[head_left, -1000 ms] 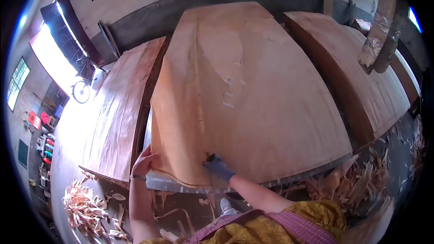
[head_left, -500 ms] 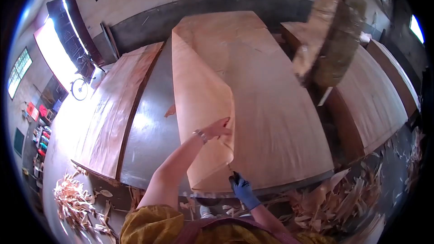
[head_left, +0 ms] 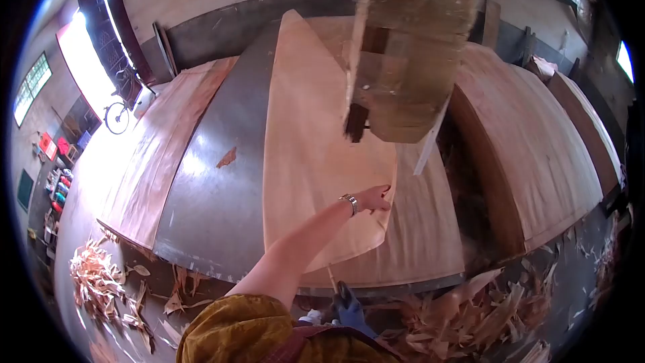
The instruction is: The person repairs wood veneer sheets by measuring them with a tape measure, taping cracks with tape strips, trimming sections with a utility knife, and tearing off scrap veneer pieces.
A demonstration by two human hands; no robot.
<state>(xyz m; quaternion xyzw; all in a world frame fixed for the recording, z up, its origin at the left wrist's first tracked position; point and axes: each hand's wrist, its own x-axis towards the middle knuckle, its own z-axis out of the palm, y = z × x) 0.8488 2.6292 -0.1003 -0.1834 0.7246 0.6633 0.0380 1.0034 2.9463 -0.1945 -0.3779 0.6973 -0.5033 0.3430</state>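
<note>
A large, thin wood veneer sheet (head_left: 322,154) lies on the grey table, its left part lifted and folded over to the right. My left hand (head_left: 373,199), bare with a metal watch at the wrist, grips the folded edge with curled fingers. Under it lies more pale veneer (head_left: 430,228). My right hand (head_left: 351,307), in a blue and dark glove, is low at the table's front edge, closed around a thin, light-coloured stick-like tool (head_left: 332,278). The tool's tip points up toward the veneer's near edge; its exact kind cannot be made out.
A bulky, tape-covered board (head_left: 416,54) hangs ahead, hiding part of the sheet. Veneer stacks stand left (head_left: 181,141) and right (head_left: 537,141). The grey tabletop (head_left: 222,202) carries a small brown scrap (head_left: 227,157). Veneer scraps (head_left: 470,316) litter the floor.
My left hand has moved right and up, drawing the folded veneer edge farther over. My right hand has dropped back toward my body with the tool. The hanging board appears farther left.
</note>
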